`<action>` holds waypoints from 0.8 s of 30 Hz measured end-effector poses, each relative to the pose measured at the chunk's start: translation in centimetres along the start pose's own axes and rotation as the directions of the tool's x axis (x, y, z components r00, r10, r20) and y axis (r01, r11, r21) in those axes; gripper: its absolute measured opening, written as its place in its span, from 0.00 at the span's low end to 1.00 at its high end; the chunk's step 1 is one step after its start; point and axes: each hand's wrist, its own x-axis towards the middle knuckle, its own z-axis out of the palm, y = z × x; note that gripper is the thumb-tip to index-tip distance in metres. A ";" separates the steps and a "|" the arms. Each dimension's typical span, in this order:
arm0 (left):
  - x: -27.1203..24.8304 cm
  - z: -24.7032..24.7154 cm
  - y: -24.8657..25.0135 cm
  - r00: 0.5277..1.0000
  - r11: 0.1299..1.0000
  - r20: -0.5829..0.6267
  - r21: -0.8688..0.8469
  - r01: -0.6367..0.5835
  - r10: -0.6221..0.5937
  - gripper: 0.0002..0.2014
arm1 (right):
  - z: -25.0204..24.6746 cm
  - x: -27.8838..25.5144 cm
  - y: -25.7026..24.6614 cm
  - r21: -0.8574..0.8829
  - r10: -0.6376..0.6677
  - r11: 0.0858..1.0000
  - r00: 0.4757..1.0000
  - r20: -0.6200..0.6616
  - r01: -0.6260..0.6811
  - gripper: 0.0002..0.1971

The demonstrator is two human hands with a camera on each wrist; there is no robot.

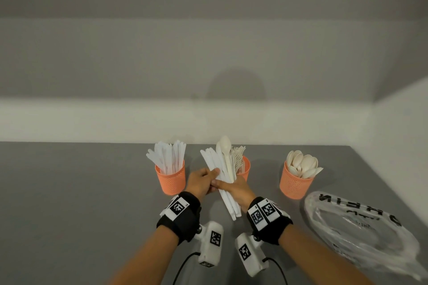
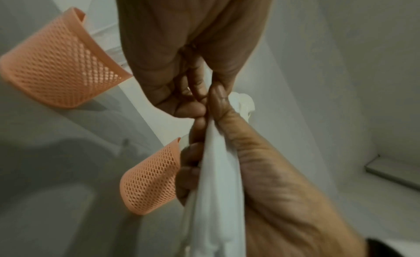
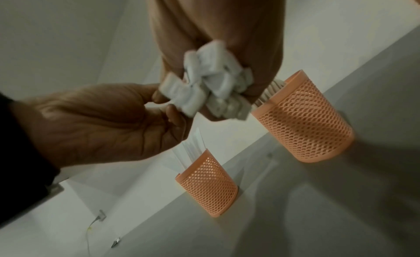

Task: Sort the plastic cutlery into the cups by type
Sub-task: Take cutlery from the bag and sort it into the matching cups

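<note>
Three orange mesh cups stand in a row on the grey table (image 1: 69,192). The left cup (image 1: 170,178) (image 3: 206,183) holds white knives, the middle cup (image 1: 246,166) (image 3: 304,124) forks, and the right cup (image 1: 293,184) spoons. My right hand (image 1: 234,188) (image 3: 216,92) grips a mixed bundle of cutlery (image 1: 222,164) (image 2: 218,171) upright in front of the middle cup, hiding part of that cup. A spoon (image 1: 225,143) stands tallest in it. My left hand (image 1: 209,178) (image 2: 200,106) (image 3: 166,102) pinches a white knife (image 1: 208,159) at the bundle's left side.
A crumpled clear plastic bag (image 1: 361,231) with black lettering lies at the right, near the table's edge. A pale wall (image 1: 208,111) runs close behind the cups and meets a side wall at the right. Bare tabletop stretches to the left.
</note>
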 end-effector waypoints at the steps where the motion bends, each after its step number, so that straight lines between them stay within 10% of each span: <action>1: -0.1 0.0 0.1 1.000 0.999 0.004 -0.027 0.022 -0.021 0.14 | -0.1 0.0 0.0 0.023 0.016 1.000 1.000 0.003 -0.016 0.17; 5: -0.2 -0.1 0.6 0.997 0.987 0.021 -0.141 0.080 -0.077 0.08 | -0.3 0.0 0.2 0.064 0.091 0.994 0.996 -0.023 -0.090 0.28; 9: 0.3 -0.2 0.8 0.994 0.961 -0.076 -0.274 0.049 -0.073 0.06 | -0.7 -0.2 0.1 0.054 0.140 0.989 0.988 -0.062 -0.137 0.08; 24: -1.1 1.7 0.5 0.983 0.989 -0.114 0.057 -0.138 0.144 0.13 | 0.9 -0.4 0.0 -0.170 -0.008 0.985 0.992 -0.123 -0.013 0.10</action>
